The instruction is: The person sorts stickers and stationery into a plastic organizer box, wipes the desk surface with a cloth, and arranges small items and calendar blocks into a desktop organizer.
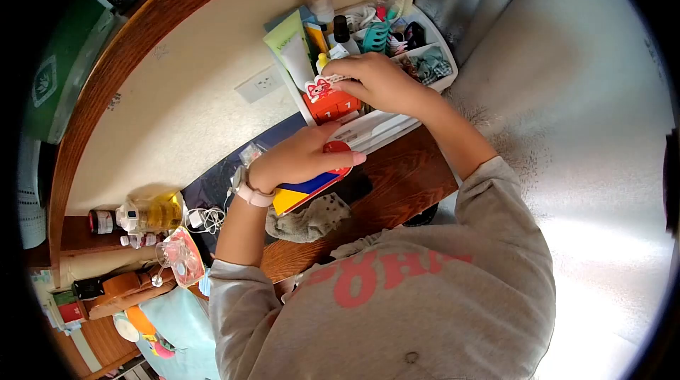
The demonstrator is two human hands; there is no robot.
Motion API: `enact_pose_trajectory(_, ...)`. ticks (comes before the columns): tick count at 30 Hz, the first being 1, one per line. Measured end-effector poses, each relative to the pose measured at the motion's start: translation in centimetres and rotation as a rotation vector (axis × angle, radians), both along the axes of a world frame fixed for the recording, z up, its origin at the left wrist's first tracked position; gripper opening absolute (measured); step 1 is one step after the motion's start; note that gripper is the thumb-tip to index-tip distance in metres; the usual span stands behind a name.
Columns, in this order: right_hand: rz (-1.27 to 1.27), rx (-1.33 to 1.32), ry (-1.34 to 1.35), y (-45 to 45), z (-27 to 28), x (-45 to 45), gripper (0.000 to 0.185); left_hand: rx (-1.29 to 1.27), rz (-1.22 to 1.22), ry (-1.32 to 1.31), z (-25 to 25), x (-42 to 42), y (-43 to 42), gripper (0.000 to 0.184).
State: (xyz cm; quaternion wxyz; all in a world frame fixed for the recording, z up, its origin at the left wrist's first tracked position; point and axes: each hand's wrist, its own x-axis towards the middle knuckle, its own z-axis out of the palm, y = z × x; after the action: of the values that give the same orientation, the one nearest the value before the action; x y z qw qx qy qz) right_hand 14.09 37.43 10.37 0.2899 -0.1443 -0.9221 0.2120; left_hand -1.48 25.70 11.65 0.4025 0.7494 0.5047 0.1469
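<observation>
My left hand (301, 157), with a watch (243, 187) on its wrist, grips a flat yellow, blue and red packet (306, 189). Its thumb lies across the packet's red end, and some fingers are hidden. Over the white organizer box (448, 81), the thumb and fingers of my right hand (379, 81) pinch a small white cutout with a red cartoon face (319, 89). Just below that cutout, a red-orange box (333, 106) stands in the organizer. Beside it are a green-and-white tube (294, 50), a black-capped bottle (341, 28) and a teal hair claw (375, 37).
A grey cloth (309, 218) lies on the wooden desk (400, 167) near my body. To the left are a white charger with cable (205, 219) and a bottle of yellow liquid (159, 213). A wall socket (259, 84) sits behind; a silvery curtain-like surface (552, 111) borders the right.
</observation>
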Motion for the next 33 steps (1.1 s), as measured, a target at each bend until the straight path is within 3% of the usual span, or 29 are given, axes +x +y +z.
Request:
enact_pose_trajectory(3, -0.008, -0.025, 0.009, -0.2, 0.1, 0.0, 0.022, -0.194, -0.010, 0.054, 0.4, 0.0, 0.3, 0.068)
enact_pose_trajectory(5, -0.020, -0.033, 0.010, -0.2, 0.0, 0.0, 0.022, -0.033, 0.037, 0.111, 0.2, 0.4, -0.3, 0.071)
enact_pose_trajectory(15, -0.025, -0.057, -0.014, 0.0, 0.2, -0.1, 0.021, -0.023, 0.116, 0.173, -0.2, 1.1, -1.0, 0.077)
enact_pose_trajectory(17, -0.027, -0.031, -0.010, -0.1, 0.3, -0.1, 0.021, 0.109, 0.161, 0.114, -1.2, 1.0, -0.9, 0.079)
enact_pose_trajectory(21, 0.019, -0.070, -0.023, 0.1, 0.4, 0.1, 0.020, 0.030, 0.136, 0.138, -0.8, 0.7, -0.9, 0.073)
enact_pose_trajectory(23, 0.072, -0.076, -0.001, 0.3, 0.6, 0.4, 0.020, 0.050, 0.257, -0.088, 0.5, 0.0, -2.1, 0.064)
enact_pose_trajectory(26, 0.071, -0.079, -0.057, -0.6, 1.0, 0.9, 0.019, -0.067, 0.418, -0.518, 3.6, -2.4, -3.5, 0.033)
enact_pose_trajectory(28, 0.053, -0.081, -0.072, -0.6, 0.7, 0.8, 0.020, 0.019, 0.720, -0.675, 4.4, -3.9, -3.9, 0.031)
enact_pose_trajectory(29, 0.030, -0.080, -0.084, -0.5, 0.5, 0.8, 0.020, 0.204, 0.865, -0.679, 4.2, -4.3, -3.6, 0.031)
enact_pose_trajectory(33, 0.087, -0.104, -0.017, 0.0, 0.4, 0.6, 0.020, 0.330, 1.042, -0.785, 3.7, -5.4, -3.3, 0.030)
